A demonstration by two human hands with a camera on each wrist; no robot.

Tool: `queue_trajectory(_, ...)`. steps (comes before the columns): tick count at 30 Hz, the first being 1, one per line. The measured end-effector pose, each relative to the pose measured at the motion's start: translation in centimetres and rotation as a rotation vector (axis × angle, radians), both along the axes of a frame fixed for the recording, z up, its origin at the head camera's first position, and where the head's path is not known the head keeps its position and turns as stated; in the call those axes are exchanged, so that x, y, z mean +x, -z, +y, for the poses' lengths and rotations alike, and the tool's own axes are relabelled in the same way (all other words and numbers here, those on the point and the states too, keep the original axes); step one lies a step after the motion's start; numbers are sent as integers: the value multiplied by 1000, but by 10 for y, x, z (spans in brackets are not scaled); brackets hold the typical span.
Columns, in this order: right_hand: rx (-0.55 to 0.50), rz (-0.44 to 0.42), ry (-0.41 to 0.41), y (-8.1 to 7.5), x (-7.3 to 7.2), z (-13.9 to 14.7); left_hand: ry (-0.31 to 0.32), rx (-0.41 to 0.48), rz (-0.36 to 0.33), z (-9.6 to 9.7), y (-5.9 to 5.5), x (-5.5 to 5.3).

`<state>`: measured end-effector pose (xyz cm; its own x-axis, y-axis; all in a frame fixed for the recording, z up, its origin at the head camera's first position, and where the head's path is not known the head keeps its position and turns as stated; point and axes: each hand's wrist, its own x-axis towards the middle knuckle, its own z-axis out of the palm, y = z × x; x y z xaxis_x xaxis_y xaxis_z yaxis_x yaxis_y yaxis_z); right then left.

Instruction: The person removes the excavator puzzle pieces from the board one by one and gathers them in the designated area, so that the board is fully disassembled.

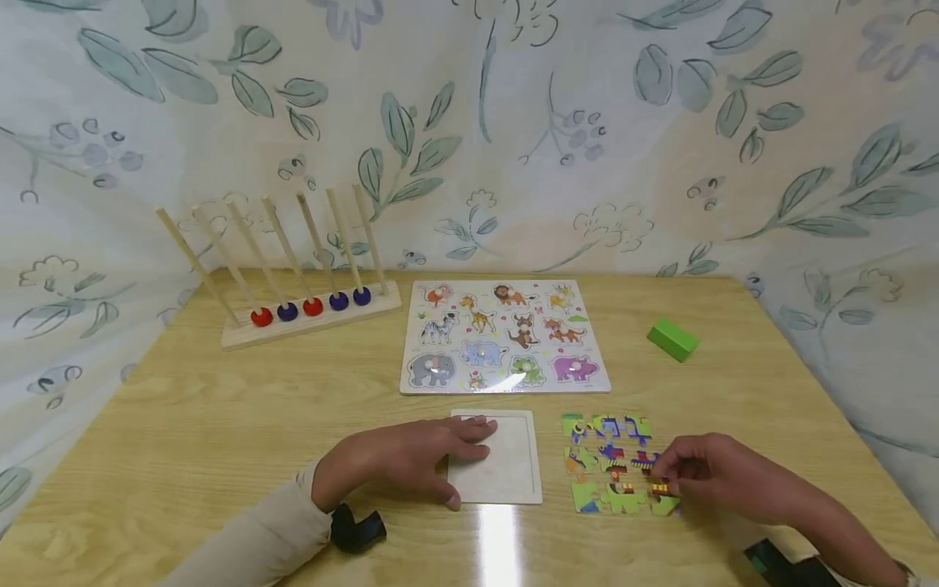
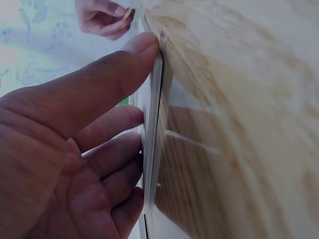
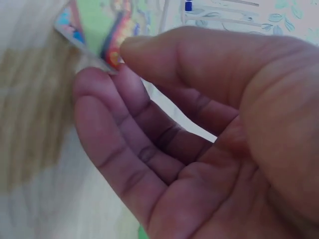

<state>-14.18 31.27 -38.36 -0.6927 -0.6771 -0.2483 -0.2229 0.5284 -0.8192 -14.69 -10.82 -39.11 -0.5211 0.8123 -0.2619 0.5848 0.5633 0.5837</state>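
My left hand (image 1: pixel 418 456) rests on the left side of a square white puzzle tray (image 1: pixel 506 461), its fingers fairly straight across the surface. In the left wrist view, the thumb touches the tray's edge (image 2: pixel 153 124) and the fingertips lie against its face. Right of the tray are several jigsaw pieces (image 1: pixel 612 461), green with blue, red and yellow printing, laid out in rows with small gaps. At their right side my right hand (image 1: pixel 722 477) pinches a jigsaw piece (image 3: pixel 107 35) between thumb and fingertips. Its fingers partly hide the neighbouring pieces in the head view.
A knob puzzle board with animals (image 1: pixel 506 334) lies behind the tray. At the back left stands a wooden peg rack (image 1: pixel 315 314) with red and blue beads. A green block (image 1: pixel 672 339) sits at the right. Patterned cloth (image 1: pixel 469 163) rises behind the table.
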Motion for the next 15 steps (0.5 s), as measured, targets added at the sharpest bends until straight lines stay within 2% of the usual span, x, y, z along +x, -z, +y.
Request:
queue_trajectory(6, 37, 4, 13, -5, 2, 5, 15, -8, 16, 2, 1, 2)
queue_trajectory(11, 69, 109, -7, -14, -3, 2, 24, 0, 25, 0, -3, 2)
queue_trajectory(15, 97, 208, -14, -24, -10, -5, 45, 10, 86, -2, -13, 3)
